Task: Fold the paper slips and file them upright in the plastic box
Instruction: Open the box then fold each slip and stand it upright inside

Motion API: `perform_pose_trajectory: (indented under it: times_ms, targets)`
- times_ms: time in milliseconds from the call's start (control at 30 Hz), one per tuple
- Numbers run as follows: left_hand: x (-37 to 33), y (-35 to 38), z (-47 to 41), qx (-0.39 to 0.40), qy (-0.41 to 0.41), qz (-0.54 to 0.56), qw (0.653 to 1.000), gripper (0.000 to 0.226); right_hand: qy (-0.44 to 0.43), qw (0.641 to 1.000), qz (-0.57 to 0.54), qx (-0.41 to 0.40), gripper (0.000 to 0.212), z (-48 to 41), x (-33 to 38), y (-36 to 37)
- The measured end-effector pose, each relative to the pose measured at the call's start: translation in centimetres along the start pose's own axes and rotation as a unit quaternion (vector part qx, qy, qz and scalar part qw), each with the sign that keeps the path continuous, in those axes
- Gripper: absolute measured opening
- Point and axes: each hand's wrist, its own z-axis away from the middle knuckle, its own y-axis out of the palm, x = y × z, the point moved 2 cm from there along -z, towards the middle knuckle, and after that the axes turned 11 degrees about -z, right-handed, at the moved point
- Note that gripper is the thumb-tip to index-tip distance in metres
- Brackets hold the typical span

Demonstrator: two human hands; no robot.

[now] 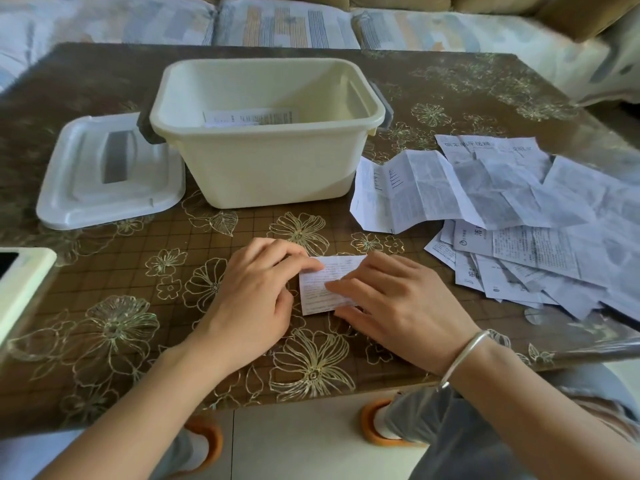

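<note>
A small folded paper slip [320, 296] lies flat on the table near the front edge. My left hand [256, 296] presses on its left part with the fingertips; my right hand [391, 306] lies over its right part, fingers stretched across the print. Behind them stands the cream plastic box [270, 168], open, with a folded slip [249, 117] or two inside near its far wall. A loose heap of unfolded printed slips [519, 216] spreads over the right of the table.
The box's white lid [107, 174] lies upside to the left of the box. A white device with a dark screen [20, 282] sits at the left table edge. A sofa runs behind the table. My knees and orange slippers show below the table edge.
</note>
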Motion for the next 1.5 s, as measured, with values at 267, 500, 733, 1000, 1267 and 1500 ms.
perform_pose_trajectory:
  times_ms: [267,500,733,1000,1267,1500]
  targets:
    - [-0.3,-0.1,0.4,-0.017,0.022,-0.022,0.999,0.055,-0.005,1.000,0.011,0.024,0.028,-0.3,1.9,0.6]
    - [-0.5,-0.2,0.5,-0.016,0.026,-0.035,0.999,0.057,0.002,0.997,0.071,0.030,0.015,-0.6,2.1,0.6]
    - [-0.8,-0.7,0.8,-0.016,0.029,-0.024,0.999,0.059,0.060,0.994,0.090,-0.012,0.010,-1.0,2.9,0.8]
    - [-1.4,-0.8,3.2,-0.027,0.040,0.085,0.995,0.054,0.169,0.963,-0.187,-0.100,0.012,2.6,0.5,-1.2]
    - [-1.9,-0.7,2.9,-0.052,0.043,0.050,0.996,0.021,0.187,0.943,-0.269,-0.060,0.013,3.9,-0.1,-0.8]
    - [-2.4,-0.5,2.0,-0.072,0.028,0.032,0.997,0.018,0.239,0.927,-0.275,-0.087,0.015,4.7,0.1,-0.8]
